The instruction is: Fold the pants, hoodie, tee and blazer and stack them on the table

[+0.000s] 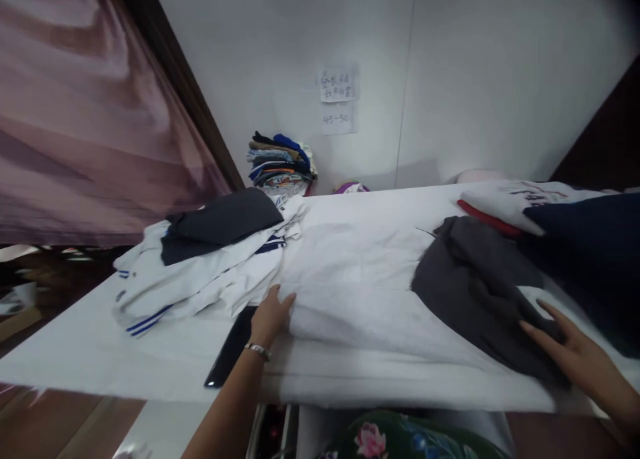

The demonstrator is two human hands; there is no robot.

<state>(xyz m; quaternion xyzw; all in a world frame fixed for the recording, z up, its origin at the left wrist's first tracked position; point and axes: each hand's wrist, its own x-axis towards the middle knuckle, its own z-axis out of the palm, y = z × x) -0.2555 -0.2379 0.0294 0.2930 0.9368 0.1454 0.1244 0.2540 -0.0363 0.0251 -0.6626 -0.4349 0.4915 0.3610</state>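
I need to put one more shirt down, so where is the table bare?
Bare table lies at the near left corner, in front of the white pile and left of the dark flat object. The white cloth is spread flat between the left hand and the grey garment. The right end is crowded: grey garment, navy garment, right hand.
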